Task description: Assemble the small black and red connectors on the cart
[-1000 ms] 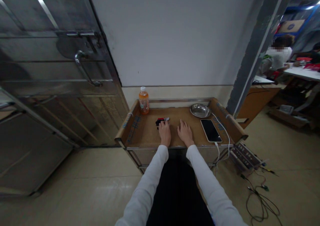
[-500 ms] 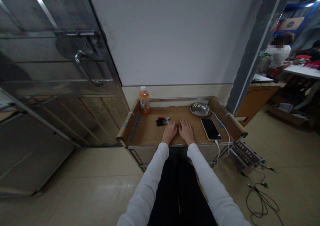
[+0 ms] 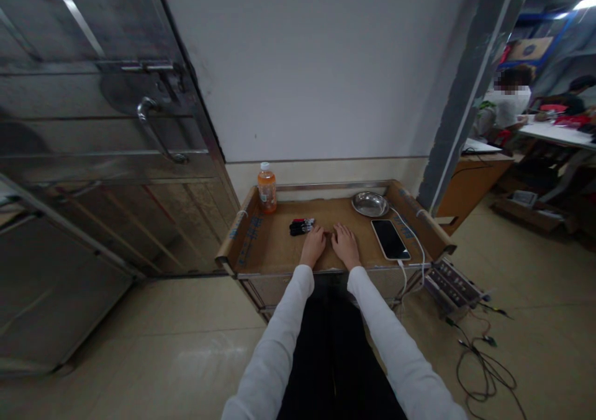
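Note:
My left hand lies palm down on the cardboard-lined cart top, fingers stretched out and holding nothing. Just beyond its fingertips, to the left, is a small bundle of black and red marker pens; whether the fingers touch it I cannot tell. Beside it, a narrow gap apart, my right hand also rests flat with its fingers extended and nothing in it. To the right of that hand lies a phone with a dark screen and a white cable. Behind the phone sits a shallow round metal dish.
An orange drink bottle stands upright in the cart's back left corner. Raised cardboard sides edge the cart. A metal door is at the left. On the floor at right are an electrical box and loose cables. People sit farther off.
The camera view has shifted slightly. Both hands stay flat in the same place on the cardboard, and the objects on the cart have not moved.

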Available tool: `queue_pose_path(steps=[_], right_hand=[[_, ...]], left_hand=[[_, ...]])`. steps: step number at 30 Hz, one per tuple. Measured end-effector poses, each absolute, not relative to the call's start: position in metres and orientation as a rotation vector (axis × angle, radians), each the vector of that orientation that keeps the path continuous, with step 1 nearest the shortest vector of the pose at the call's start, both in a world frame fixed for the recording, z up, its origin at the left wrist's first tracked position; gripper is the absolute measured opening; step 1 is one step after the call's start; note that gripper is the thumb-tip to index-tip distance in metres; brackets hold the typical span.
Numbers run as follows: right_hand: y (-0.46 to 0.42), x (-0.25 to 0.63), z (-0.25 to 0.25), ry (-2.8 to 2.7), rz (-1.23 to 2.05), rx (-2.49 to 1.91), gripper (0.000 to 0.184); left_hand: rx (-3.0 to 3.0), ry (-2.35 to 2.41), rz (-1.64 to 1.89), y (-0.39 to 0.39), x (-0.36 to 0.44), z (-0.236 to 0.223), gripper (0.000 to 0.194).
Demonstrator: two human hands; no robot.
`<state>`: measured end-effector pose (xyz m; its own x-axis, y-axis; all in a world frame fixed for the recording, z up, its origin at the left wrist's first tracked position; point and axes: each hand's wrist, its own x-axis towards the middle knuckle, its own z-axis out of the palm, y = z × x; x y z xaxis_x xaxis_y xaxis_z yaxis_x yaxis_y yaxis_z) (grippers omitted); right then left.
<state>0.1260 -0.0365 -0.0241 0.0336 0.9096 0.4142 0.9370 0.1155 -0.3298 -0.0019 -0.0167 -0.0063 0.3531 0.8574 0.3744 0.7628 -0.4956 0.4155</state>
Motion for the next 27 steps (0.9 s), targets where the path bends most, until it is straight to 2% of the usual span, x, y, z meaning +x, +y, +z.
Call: queue_pose_path(steps=[16, 22, 27], right_hand=[[-0.036, 0.128, -0.025, -1.868, -0.037, -1.770, 0.041], [-0.036, 0.130, -0.025, -1.848, -0.001, -1.746, 0.040], [-0.033, 0.133, -0.027, -1.807, 0.061, -1.707, 0.038]], left_hand=[[2.497, 1.568, 0.763, -0.025, -0.001, 0.001, 0.023], [2.112, 2.237, 1.024, -0.035, -0.004, 0.012, 0.025], [1.845, 2.595, 0.917, -0.042, -0.003, 0.012, 0.028]])
